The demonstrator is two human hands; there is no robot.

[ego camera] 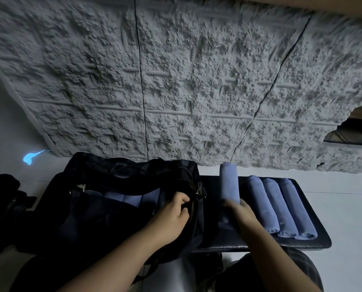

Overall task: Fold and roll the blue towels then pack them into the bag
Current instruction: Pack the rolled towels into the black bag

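Observation:
A dark bag [117,209] lies open on a black bench [314,241], with several rolled blue towels [131,200] visible inside it. My left hand [173,213] grips the bag's zippered rim at its right end and holds the opening apart. My right hand [241,211] holds one rolled blue towel [229,184] by its near end, lifted and blurred, just right of the bag. Three more rolled blue towels [281,205] lie side by side on the bench to the right.
A rough grey textured wall [175,81] rises behind the bench. Pale tiled floor [344,207] surrounds it. Another dark bundle [1,207] sits at the far left. My knee [281,270] is below the bench's front edge.

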